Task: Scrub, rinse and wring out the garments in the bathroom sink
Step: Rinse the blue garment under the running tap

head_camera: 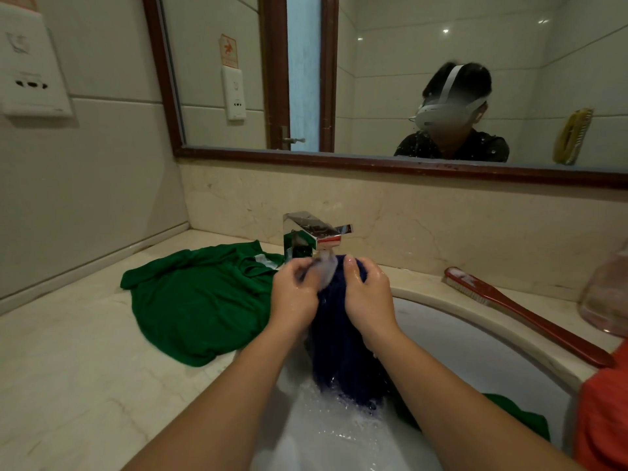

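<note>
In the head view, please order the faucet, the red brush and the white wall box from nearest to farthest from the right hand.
1. Faucet, just behind the right hand, which grips the blue garment.
2. Red brush, on the counter to its right.
3. White wall box, high at the far left.

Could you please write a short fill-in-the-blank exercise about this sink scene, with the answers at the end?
1. The left hand and the right hand grip a dark ____ garment under the faucet.
2. The green shirt lies on the counter to the ____ of the faucet.
3. The long-handled brush beside the sink is ____.
Missing words: blue; left; red.
</note>
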